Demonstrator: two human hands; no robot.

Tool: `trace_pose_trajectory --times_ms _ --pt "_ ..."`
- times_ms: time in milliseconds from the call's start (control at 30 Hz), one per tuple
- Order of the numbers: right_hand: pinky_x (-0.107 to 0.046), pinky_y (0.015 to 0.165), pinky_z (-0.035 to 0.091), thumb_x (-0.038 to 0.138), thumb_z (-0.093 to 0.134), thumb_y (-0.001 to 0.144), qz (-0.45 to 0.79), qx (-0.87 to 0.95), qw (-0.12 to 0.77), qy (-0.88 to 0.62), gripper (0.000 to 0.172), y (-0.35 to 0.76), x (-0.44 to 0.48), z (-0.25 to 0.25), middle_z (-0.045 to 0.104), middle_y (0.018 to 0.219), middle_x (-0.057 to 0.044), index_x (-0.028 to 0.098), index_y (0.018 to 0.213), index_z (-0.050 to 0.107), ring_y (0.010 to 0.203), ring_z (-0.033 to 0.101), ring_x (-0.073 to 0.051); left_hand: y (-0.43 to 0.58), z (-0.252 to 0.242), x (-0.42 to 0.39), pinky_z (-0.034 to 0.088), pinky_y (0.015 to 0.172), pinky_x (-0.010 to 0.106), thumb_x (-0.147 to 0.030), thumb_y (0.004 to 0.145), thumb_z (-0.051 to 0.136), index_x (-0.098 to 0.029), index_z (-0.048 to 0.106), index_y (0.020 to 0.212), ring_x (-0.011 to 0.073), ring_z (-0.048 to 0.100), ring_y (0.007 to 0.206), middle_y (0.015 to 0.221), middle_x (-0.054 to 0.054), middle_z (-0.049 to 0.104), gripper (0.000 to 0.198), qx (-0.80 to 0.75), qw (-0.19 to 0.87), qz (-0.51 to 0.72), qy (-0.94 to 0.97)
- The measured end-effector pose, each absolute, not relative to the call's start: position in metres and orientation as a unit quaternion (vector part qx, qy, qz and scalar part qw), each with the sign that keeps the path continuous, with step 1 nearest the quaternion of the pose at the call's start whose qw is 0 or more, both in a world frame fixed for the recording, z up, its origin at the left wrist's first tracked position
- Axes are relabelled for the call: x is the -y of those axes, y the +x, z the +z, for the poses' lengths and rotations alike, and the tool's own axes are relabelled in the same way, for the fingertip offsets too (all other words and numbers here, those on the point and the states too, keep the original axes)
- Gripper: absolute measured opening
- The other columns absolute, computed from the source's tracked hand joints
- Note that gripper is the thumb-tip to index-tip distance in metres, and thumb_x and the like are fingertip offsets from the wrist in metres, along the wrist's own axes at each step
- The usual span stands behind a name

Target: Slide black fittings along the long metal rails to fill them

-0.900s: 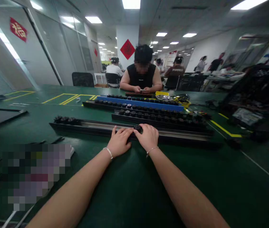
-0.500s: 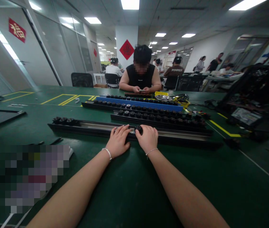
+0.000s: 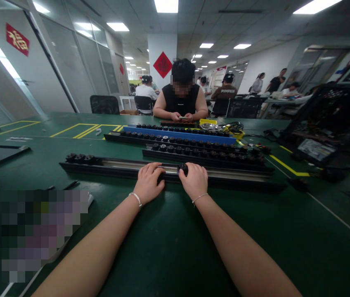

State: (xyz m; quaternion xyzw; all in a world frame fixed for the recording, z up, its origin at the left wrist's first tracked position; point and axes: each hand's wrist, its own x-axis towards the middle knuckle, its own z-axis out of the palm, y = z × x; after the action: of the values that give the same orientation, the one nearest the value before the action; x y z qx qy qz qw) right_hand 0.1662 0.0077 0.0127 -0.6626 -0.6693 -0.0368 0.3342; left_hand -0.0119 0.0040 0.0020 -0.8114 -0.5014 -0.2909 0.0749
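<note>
A long black rail (image 3: 116, 165) with a pale metal channel lies across the table before me. My left hand (image 3: 149, 182) is closed over its middle, fingers on the far side and thumb at the near wall. Just right of it, my right hand (image 3: 195, 180) grips a small black wheel-like part (image 3: 183, 168) that sits in the channel, partly covered by the fingers. A short bare stretch of channel shows between the hands. Several similar black parts (image 3: 80, 157) stand together at the rail's left end.
Behind lie more black rails (image 3: 206, 155) filled with dark parts, and a blue rail (image 3: 178, 133). Cables and a yellow tray (image 3: 208, 121) are farther back. An opened black casing (image 3: 320, 128) stands right. A person (image 3: 180, 97) sits opposite, holding a phone.
My right hand has shifted a little to the right along the rail with the black part. My left hand has moved slightly left, widening the gap between them.
</note>
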Motion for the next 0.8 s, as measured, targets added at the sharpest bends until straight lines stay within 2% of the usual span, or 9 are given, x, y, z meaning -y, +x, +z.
trace_pose_trajectory --times_ms 467,800 --pt "-0.039 0.095 0.025 0.034 0.044 0.082 -0.05 0.659 0.332 -0.673 0.027 0.182 -0.005 0.011 0.064 0.101 -0.008 0.018 0.097 0.059 0.099 0.051 -0.022 -0.017 0.001 -0.004 0.036 0.092 0.045 -0.027 0.077 0.053 -0.028 0.059 0.104 0.0264 0.043 0.115 0.122 0.005 0.053 0.028 0.52 0.096 -0.277 -0.802" --pt "-0.038 0.092 0.028 0.034 0.045 0.08 -0.053 0.652 0.347 -0.672 0.025 0.182 -0.005 0.011 0.064 0.096 -0.009 0.018 0.092 0.059 0.094 0.051 -0.022 -0.015 0.004 -0.002 0.037 0.09 0.043 -0.026 0.079 0.05 -0.027 0.061 0.103 0.0251 0.047 0.107 0.107 0.006 0.056 0.027 0.516 0.106 -0.28 -0.803"
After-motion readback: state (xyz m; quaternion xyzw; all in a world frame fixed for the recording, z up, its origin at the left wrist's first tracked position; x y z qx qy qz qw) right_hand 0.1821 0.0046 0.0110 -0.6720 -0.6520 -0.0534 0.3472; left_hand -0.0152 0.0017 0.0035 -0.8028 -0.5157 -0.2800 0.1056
